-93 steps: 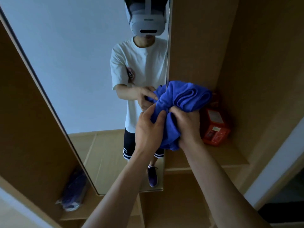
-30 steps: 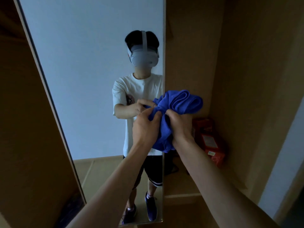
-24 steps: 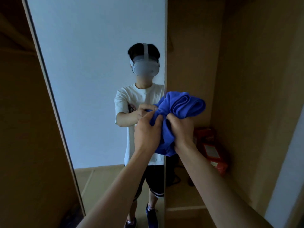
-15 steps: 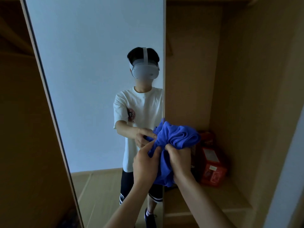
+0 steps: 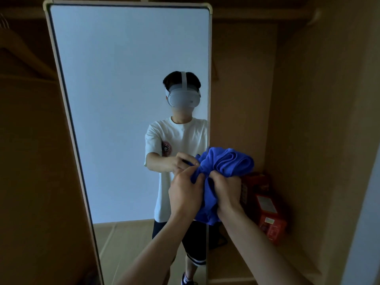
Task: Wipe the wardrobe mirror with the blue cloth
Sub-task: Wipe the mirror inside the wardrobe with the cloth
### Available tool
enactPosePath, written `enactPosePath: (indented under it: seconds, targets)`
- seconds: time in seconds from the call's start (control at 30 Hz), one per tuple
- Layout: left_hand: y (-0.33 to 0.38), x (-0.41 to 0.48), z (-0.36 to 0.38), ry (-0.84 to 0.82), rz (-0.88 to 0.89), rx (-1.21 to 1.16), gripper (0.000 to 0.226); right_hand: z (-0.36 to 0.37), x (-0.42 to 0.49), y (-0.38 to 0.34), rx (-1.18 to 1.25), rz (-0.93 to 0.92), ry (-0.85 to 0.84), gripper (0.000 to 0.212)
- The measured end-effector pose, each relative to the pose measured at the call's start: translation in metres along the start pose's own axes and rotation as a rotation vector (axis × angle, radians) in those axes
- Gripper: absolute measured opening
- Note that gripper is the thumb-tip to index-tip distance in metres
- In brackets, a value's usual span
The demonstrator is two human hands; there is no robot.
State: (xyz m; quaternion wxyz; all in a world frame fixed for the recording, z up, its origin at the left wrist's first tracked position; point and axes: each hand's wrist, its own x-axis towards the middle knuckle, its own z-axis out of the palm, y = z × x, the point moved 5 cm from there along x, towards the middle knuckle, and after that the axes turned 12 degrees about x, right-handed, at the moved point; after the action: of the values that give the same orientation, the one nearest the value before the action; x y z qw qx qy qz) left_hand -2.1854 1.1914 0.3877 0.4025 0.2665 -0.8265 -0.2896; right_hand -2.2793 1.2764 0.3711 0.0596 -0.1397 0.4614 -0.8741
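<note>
Bunching the blue cloth (image 5: 224, 171) in both hands, fingers curled into it, we judge pressing it to the mirror (image 5: 123, 99) comes next.

We see a red cardboard box with pale labels (image 5: 267, 210) just right of the fingers (image 5: 190, 170) and a little below them, partly hidden at its upper left. It stands on a light wooden shelf (image 5: 292, 264), below and right of the fingers, in the back corner. Behind and above the fingers rises the tan wooden back panel (image 5: 240, 99); well to their right we find the tan wooden side wall (image 5: 320, 120), and beyond it a pale grey strip of wall (image 5: 366, 223). Far up and left of the fingers, in the gloom, we make out a dark wooden hanger (image 5: 18, 50) above a brown wooden panel (image 5: 30, 182).
</note>
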Motion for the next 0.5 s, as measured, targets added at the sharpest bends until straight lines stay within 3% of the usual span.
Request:
enactPosePath:
  seconds: [0.3, 0.5]
  targets:
    - [0.062, 0.052, -0.046, 0.13, 0.176, -0.059, 0.017, 0.054, 0.019, -0.079, -0.007, -0.208, -0.105, 0.035]
    - [0.081, 0.071, -0.062, 0.208, 0.256, 0.088, 0.016, 0.067, 0.024, -0.104, 0.053, -0.272, -0.138, 0.035]
